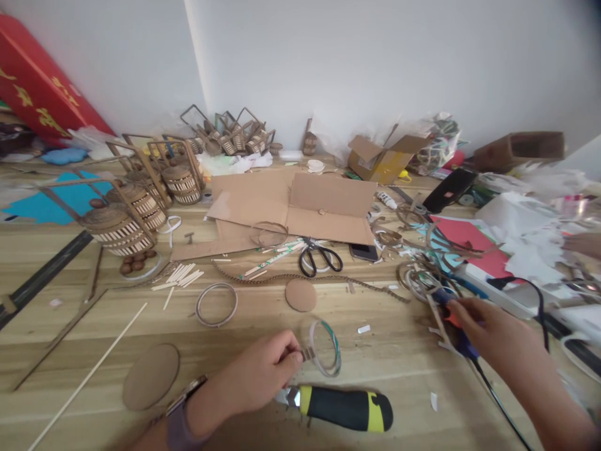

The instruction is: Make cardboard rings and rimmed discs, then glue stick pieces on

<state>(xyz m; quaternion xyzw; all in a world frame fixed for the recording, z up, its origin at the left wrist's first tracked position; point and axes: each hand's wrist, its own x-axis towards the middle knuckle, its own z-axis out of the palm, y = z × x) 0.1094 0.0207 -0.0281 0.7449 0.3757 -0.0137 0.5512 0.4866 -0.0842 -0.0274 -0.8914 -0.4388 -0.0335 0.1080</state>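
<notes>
My left hand (pixel 263 373) is closed in a pinch on the edge of a small clear ring with a green rim (pixel 323 347), held upright just above the wooden table (pixel 375 351). My right hand (pixel 493 338) is wrapped round a blue and orange glue gun (pixel 453 319) with a black cord (pixel 498 394) trailing off to the lower right; its tip points left, a short way from the ring. A black and yellow utility knife (pixel 345 407) lies on the table just below my left hand.
Scissors (pixel 319 258), a round cardboard disc (pixel 301 294), a larger disc (pixel 151 376), a ring (pixel 216 304) and thin sticks (pixel 181 275) lie about. Flattened cardboard (pixel 300 203) and woven basket models (pixel 126 219) stand behind. Paper scraps and red card (pixel 469 238) crowd the right.
</notes>
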